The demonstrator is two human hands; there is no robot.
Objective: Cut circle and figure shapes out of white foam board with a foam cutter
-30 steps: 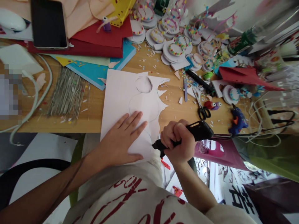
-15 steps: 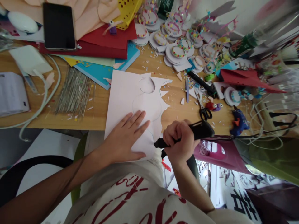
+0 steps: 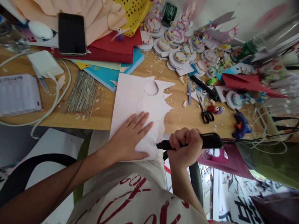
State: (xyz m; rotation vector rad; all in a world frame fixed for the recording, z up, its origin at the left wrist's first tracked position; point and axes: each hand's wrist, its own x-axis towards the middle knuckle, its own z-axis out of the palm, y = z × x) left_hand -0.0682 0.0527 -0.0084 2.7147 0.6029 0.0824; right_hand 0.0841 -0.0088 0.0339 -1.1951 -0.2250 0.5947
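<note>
Your left hand point(image 3: 129, 136) lies flat on the white sheet point(image 3: 125, 96), fingers spread — likely pinning it steady for your right hand point(image 3: 185, 143), which grips the black handheld cutter point(image 3: 212, 141), tip at the sheet's right edge. The sheet juts past the table's point(image 3: 179, 115) near edge over your lap, probably leaving room beneath the tip. It looks smooth, with faint round outlines — and a jagged, spiky right side.

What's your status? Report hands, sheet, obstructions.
Left fingers spread on white sheet; right fingers grip black tool. Sheet's right edge jagged, tool tip at it. Scissors off the sheet, rightward.
</note>
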